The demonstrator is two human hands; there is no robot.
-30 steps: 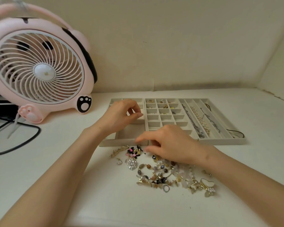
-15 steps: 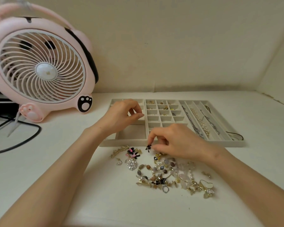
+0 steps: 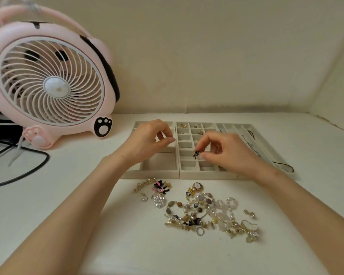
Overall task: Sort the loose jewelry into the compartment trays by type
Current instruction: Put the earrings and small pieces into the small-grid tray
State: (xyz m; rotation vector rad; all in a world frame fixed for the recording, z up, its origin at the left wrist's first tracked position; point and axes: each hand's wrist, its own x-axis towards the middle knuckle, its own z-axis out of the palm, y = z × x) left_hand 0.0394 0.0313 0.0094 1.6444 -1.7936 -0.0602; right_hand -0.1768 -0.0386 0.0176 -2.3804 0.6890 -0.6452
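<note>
Three beige compartment trays stand side by side: a left tray (image 3: pixel 159 172) with large cells, a middle grid tray (image 3: pixel 188 168) of small cells with a few gold pieces at the back, and a right tray (image 3: pixel 229 127) of long lanes with chains. My right hand (image 3: pixel 228 153) pinches a small black earring (image 3: pixel 196 154) just above the grid tray. My left hand (image 3: pixel 147 140) hovers over the left tray with curled fingers; I cannot tell whether it holds anything. Loose jewelry (image 3: pixel 203 211) lies in a pile in front of the trays.
A pink desk fan (image 3: pixel 50 84) stands at the back left, with a black cable (image 3: pixel 28 172) looping across the white table beside it. Walls close off the back and the right side. A black cord (image 3: pixel 284 166) trails from the right tray.
My right hand picked a small black earring out of the pile and lifted it back over the grid tray. My left hand has stayed over the left tray.
</note>
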